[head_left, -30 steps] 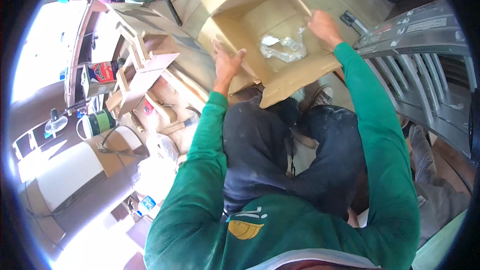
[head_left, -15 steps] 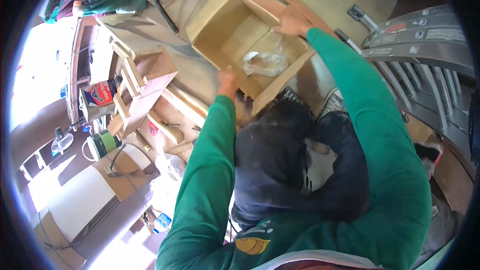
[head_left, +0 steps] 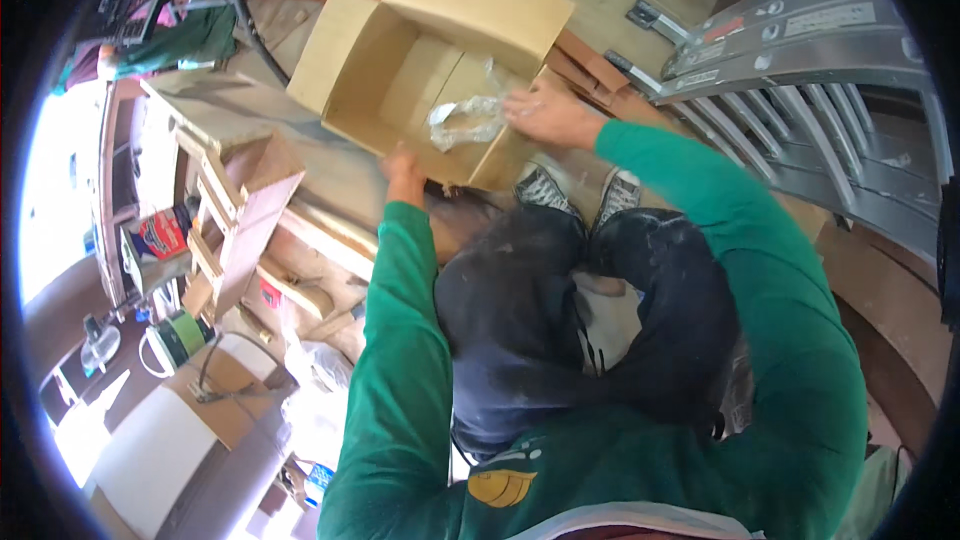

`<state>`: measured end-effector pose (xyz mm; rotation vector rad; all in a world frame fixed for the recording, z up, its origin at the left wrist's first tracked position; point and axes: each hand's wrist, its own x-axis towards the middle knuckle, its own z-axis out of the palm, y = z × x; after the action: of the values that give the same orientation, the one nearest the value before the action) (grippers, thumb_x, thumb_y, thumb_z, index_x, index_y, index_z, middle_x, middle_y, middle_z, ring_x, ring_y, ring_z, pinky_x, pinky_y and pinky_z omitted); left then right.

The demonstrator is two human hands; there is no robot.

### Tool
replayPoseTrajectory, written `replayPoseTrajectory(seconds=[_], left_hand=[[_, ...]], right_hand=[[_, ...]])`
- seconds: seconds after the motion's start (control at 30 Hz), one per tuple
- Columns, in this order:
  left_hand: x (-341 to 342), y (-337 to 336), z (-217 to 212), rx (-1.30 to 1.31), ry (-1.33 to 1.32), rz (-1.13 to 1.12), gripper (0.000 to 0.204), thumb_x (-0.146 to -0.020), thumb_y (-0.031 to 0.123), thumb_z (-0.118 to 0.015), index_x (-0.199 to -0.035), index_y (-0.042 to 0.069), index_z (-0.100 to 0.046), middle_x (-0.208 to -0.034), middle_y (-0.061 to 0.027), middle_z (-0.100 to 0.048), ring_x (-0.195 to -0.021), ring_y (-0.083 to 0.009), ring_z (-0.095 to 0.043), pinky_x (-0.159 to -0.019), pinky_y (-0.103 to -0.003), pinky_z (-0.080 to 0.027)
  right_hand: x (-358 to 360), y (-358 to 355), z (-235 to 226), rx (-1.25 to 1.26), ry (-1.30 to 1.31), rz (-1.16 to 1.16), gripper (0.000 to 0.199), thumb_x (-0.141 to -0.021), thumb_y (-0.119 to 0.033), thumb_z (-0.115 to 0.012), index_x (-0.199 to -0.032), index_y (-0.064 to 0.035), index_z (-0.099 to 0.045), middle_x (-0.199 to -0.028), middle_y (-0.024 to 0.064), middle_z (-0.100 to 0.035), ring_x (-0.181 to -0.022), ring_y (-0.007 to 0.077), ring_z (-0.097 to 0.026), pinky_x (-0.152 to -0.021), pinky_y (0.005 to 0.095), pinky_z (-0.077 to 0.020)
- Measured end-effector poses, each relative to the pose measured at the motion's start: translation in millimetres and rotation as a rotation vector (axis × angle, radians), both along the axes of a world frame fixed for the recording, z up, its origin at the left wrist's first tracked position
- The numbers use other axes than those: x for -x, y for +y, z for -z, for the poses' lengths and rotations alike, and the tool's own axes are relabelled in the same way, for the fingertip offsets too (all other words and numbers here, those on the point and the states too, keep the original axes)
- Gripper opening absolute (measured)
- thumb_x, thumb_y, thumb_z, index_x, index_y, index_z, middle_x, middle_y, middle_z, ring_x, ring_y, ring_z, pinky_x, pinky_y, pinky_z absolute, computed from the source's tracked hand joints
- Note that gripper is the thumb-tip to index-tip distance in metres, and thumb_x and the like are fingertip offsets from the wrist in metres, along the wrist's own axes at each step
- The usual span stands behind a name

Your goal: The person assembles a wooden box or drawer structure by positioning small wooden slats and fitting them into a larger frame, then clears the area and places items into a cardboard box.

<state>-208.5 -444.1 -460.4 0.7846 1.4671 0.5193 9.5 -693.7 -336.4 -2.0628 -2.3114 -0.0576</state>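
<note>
An open cardboard box (head_left: 400, 75) tilts in front of me with its flaps spread. Inside it lies a crumpled clear plastic bag (head_left: 465, 123). My left hand (head_left: 405, 175) is closed on the near left rim, its fingers partly hidden by the box wall. Over the right wall sits my right hand (head_left: 555, 113), fingers bent over the edge beside the plastic. Whether its fingertips touch the bag I cannot tell.
An aluminium ladder (head_left: 780, 60) lies along the right. On the left are a wooden frame (head_left: 240, 210), a green and white bucket (head_left: 182, 342), a metal can (head_left: 160, 235) and large cartons (head_left: 150, 440). Dark tubing (head_left: 245, 15) hangs at upper left.
The box has shifted left in view and its far flap now stands up. My right hand has come from the far right corner down to the right wall, nearer the plastic.
</note>
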Motion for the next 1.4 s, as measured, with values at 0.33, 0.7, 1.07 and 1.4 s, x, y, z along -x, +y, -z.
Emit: replayPoseTrajectory(seconds=[0.33,0.7,1.07,1.4], left_hand=[[15.9,35.0,15.5,0.111,0.082,0.065,0.042,-0.102,0.032,-0.051,-0.138,0.010,-0.054,-0.130,-0.0060,-0.064,-0.116,-0.0218,-0.062,-0.094,-0.040,-0.054],[34.9,12.1,-53.2,-0.241,0.407,0.226,0.051,-0.094,0.032,-0.067,-0.132,-0.001,-0.057,-0.112,-0.0179,-0.070,-0.100,-0.0339,-0.067,-0.086,-0.047,-0.054],[185.1,-115.7,-370.5,-0.984,0.249,0.644,0.062,-0.091,0.028,-0.077,-0.144,0.009,-0.053,-0.139,-0.0163,-0.057,-0.117,-0.0276,-0.060,-0.100,-0.037,-0.049],[408.0,-93.8,-290.7,-0.760,1.279,0.601,0.087,-0.080,0.043,-0.082,-0.150,0.014,-0.040,-0.151,-0.0235,-0.039,-0.128,-0.0479,-0.052,-0.103,-0.052,-0.048]], right_hand=[[-7.4,30.2,23.9,-0.173,0.025,-0.040,0.034,-0.091,-0.024,-0.061,-0.121,-0.0076,-0.064,-0.127,0.0096,-0.061,-0.129,0.0271,-0.051,-0.107,0.0498,-0.0389],[-83.4,-77.9,81.4,0.035,0.291,0.807,0.072,-0.091,-0.035,-0.070,-0.148,-0.0010,-0.044,-0.133,0.0293,-0.058,-0.119,0.0461,-0.058,-0.104,0.0519,-0.0458],[-42.8,-126.3,-127.8,0.004,0.868,0.977,0.079,-0.098,-0.044,-0.065,-0.152,0.0055,-0.035,-0.124,0.0182,-0.062,-0.110,0.0286,-0.060,-0.100,0.0380,-0.0451],[97.3,-146.3,-222.7,0.140,0.600,0.759,0.077,-0.099,-0.035,-0.065,-0.157,0.0009,-0.027,-0.108,0.0128,-0.064,-0.088,0.0221,-0.061,-0.085,0.0361,-0.0494]])
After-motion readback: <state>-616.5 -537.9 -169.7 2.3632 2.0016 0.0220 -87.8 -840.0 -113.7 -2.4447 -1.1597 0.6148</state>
